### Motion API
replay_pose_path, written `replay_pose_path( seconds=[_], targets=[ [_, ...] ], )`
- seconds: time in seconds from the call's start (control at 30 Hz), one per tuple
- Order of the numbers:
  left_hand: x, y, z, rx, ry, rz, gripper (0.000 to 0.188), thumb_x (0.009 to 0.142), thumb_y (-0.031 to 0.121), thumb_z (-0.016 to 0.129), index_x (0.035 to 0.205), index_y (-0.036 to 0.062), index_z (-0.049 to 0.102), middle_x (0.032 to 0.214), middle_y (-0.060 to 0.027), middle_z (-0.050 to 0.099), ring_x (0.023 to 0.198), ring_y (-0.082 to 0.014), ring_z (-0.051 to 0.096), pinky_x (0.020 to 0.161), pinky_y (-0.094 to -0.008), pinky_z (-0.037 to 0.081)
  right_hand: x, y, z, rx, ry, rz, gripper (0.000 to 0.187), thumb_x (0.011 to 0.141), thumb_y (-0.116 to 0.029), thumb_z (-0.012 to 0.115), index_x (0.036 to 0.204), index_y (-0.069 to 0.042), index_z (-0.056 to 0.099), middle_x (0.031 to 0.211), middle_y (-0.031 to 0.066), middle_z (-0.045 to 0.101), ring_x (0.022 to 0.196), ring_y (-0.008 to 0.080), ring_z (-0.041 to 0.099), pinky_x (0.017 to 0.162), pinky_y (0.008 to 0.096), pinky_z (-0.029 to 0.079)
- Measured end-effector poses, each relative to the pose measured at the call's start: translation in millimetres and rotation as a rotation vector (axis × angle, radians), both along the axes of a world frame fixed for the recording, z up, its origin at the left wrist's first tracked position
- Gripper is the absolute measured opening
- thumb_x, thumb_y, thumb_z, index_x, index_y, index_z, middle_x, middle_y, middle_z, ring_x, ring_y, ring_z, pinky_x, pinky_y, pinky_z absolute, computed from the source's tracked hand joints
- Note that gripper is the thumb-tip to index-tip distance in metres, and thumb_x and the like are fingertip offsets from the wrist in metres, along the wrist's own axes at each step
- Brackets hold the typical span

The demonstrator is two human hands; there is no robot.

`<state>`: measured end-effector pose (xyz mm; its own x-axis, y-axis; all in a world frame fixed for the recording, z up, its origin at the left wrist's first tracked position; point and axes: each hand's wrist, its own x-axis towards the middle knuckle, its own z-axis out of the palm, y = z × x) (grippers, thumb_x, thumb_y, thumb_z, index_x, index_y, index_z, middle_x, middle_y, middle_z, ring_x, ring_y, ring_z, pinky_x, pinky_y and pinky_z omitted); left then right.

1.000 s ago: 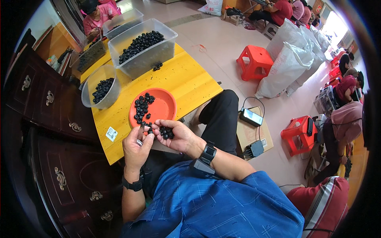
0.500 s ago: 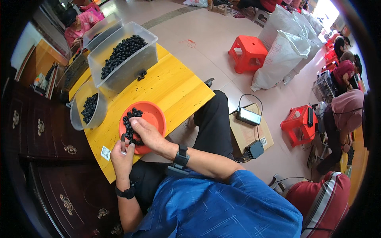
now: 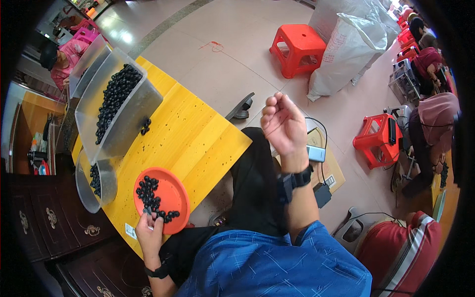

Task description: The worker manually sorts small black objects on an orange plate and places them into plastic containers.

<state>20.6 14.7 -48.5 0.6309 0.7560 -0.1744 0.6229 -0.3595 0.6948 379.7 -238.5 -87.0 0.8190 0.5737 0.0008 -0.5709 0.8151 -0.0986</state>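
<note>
On the yellow table's near side lies a round orange-red dish (image 3: 177,198) with many small black bead-like pieces (image 3: 150,192). My left hand (image 3: 150,235) is at the dish's near rim, thumb and fingers pinched together beside the pieces. Something small and greyish shows at its fingertips, too small to make out. Well off to the right, above my knee, my right hand (image 3: 286,126) is raised with the palm turned up. Its fingers are curled and the thumb lies close to the index finger; whatever may be between them cannot be seen.
A large clear tub (image 3: 141,106) of black pieces and a smaller round tub (image 3: 110,185) stand on the yellow table (image 3: 198,133). Dark crumbs are scattered there. Red stools (image 3: 298,47), white sacks (image 3: 346,54) and a cardboard sheet with devices (image 3: 335,168) are to the right. Other people sit around.
My right hand has left the dish and swung up to the right. My left hand stays at the dish's rim. The whole view has shifted, with the table now further left.
</note>
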Motion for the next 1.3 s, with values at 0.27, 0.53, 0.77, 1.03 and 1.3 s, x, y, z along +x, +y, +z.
replay_pose_path(
  seconds=[0.27,0.53,0.77,1.03,1.3],
  targets=[
    [9,6,14,0.016,0.234,-0.015,0.012,0.08,0.002,0.067,0.088,-0.0019,0.058,0.067,0.0007,0.046,0.062,-0.0081,0.045,0.058,-0.025,0.039,92,46,-199,-0.433,0.656,0.066,0.021,0.097,-0.022,0.053,0.104,-0.003,0.06,0.11,0.0152,0.062,0.102,0.0299,0.062,0.09,0.0443,0.052],
    [11,10,17,-0.05,0.329,0.03,0.013,0.081,-0.002,0.064,0.091,0.0005,0.056,0.07,0.0043,0.046,0.063,-0.0034,0.044,0.058,-0.0198,0.037,109,68,-372,-0.602,0.838,0.261,0.04,0.1,-0.029,0.051,0.129,-0.004,0.039,0.127,0.0247,0.052,0.111,0.0403,0.057,0.092,0.0532,0.051],
    [29,11,40,-0.351,0.343,0.104,0.016,0.091,0.007,0.067,0.104,0.0028,0.059,0.085,0.003,0.054,0.072,-0.0031,0.05,0.061,-0.0179,0.041,122,98,-417,-0.631,0.946,0.25,0.062,0.1,-0.036,0.052,0.144,-0.003,0.023,0.133,0.0364,0.043,0.116,0.048,0.053,0.096,0.0584,0.048],
    [26,21,42,-0.326,0.434,0.088,0.014,0.092,0.01,0.067,0.103,0.0032,0.061,0.079,0.0032,0.058,0.068,-0.0035,0.052,0.057,-0.0185,0.041,138,121,-438,-0.684,0.856,0.239,0.042,0.102,-0.038,0.048,0.12,0.0,0.052,0.111,0.0186,0.063,0.102,0.036,0.062,0.094,0.0523,0.05],
    [29,26,39,-0.353,0.39,0.144,0.011,0.093,0.005,0.065,0.102,0.0019,0.06,0.081,0.0023,0.058,0.071,-0.0051,0.052,0.063,-0.0193,0.042,173,110,-369,-0.322,0.219,-0.089,0.015,0.092,-0.013,0.066,0.106,-0.007,0.062,0.097,0.0071,0.067,0.1,0.024,0.063,0.104,0.0398,0.045]
  ],
)
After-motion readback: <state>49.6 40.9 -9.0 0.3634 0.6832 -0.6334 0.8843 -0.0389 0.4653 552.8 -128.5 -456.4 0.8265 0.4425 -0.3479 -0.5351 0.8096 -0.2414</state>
